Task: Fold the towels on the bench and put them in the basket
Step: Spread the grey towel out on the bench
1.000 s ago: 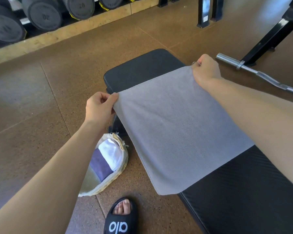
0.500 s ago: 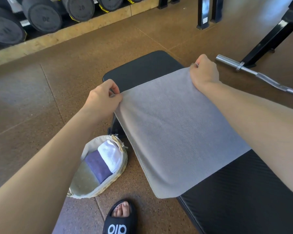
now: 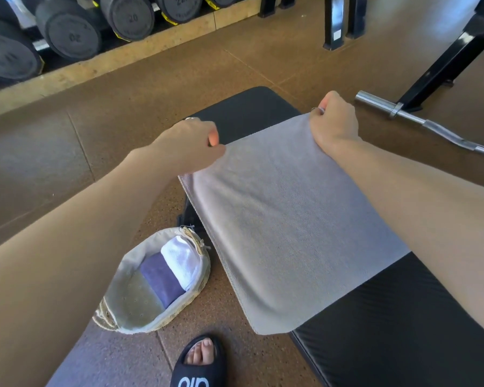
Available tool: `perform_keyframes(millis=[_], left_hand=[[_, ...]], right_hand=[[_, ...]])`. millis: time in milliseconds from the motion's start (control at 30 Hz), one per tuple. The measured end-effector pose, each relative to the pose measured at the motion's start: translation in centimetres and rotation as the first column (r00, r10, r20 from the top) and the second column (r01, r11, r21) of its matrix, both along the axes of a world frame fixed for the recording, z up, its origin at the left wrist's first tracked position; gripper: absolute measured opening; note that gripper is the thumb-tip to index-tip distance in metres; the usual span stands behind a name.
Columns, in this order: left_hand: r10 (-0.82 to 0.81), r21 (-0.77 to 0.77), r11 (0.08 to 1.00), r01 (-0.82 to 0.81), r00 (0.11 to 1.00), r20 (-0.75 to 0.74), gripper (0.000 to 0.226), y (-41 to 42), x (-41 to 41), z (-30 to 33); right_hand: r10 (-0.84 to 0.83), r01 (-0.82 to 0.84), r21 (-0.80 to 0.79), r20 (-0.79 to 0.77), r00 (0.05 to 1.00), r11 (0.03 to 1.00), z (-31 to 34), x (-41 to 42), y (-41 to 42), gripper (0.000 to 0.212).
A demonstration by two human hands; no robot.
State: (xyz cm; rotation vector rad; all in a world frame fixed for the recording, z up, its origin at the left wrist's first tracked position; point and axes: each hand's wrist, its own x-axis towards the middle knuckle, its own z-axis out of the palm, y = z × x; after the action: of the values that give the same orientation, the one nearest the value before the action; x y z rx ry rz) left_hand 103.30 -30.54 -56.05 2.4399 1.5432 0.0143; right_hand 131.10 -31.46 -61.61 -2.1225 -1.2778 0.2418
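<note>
A grey towel (image 3: 285, 219) lies spread across the black bench (image 3: 403, 325), its near-left edge hanging over the bench side. My left hand (image 3: 190, 143) pinches the towel's far left corner. My right hand (image 3: 336, 121) grips the far right corner. On the floor to the left of the bench stands a woven basket (image 3: 123, 311) with a cloth lining. A folded purple towel (image 3: 160, 277) and a folded white towel (image 3: 182, 258) lie inside the basket.
A steel barbell (image 3: 430, 127) lies on the floor to the right of the bench, beside a black rack leg (image 3: 444, 60). Dumbbells (image 3: 70, 34) line a wooden ledge at the far left. My foot in a black slide (image 3: 199, 364) stands near the basket.
Both hands have lowered the towel's far edge toward the bench. My left hand has moved right and forward with its corner, over the bench's edge. The towel now lies flatter.
</note>
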Motion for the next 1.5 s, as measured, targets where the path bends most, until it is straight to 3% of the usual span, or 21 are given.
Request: perform_keyframes(millis=[167,333,667,767,867,1000,1167,1233,1333,1500], left_hand=[[-0.12,0.02,0.992,0.121,0.992,-0.04,0.02,1.3,4.2,-0.3],[-0.094,-0.009,0.996,0.094,0.994,-0.049,0.022,1.6,5.5,-0.6],[0.069,-0.132,0.99,-0.048,0.985,0.161,0.008,2.6,4.5,-1.7],[0.083,-0.117,0.991,-0.065,0.984,0.16,0.007,2.7,4.5,-1.9],[0.071,-0.076,0.995,-0.062,0.989,0.128,0.012,2.7,4.5,-2.0],[0.021,0.09,0.996,-0.03,0.995,0.098,0.019,1.9,4.3,-3.1],[-0.094,0.303,0.947,0.106,0.994,-0.054,0.011,1.4,1.5,-4.3],[-0.154,0.354,0.919,0.172,0.985,-0.081,0.018,1.0,0.9,-4.1],[-0.211,0.312,0.924,0.219,0.976,-0.061,0.027,0.9,0.8,-3.4],[-0.246,0.269,0.931,0.245,0.969,-0.03,0.013,1.2,0.5,-3.3]], right_hand=[[0.017,-0.017,0.032,-0.005,1.0,0.999,0.0,0.2,-0.2,0.013],[0.012,-0.012,0.033,-0.007,1.0,0.999,0.0,0.1,-0.3,0.013],[-0.001,0.001,0.005,-0.021,1.0,1.0,-0.2,0.4,-0.3,0.015],[-0.025,0.023,-0.033,-0.061,0.998,0.999,-0.1,0.5,-0.1,0.019],[-0.027,0.022,-0.058,-0.084,0.996,0.998,-0.2,0.7,0.0,0.022],[-0.009,0.006,-0.046,-0.064,0.998,0.999,-0.1,0.6,-0.3,0.022],[0.017,-0.016,-0.018,0.02,1.0,1.0,0.0,0.0,-0.6,0.022],[0.026,-0.026,-0.005,0.052,0.998,1.0,0.1,-0.1,-0.6,0.019],[0.027,-0.027,0.003,0.057,0.998,1.0,0.2,-0.2,-0.6,0.019],[0.014,-0.014,0.003,0.064,0.998,1.0,-0.2,0.1,-0.5,0.021]])
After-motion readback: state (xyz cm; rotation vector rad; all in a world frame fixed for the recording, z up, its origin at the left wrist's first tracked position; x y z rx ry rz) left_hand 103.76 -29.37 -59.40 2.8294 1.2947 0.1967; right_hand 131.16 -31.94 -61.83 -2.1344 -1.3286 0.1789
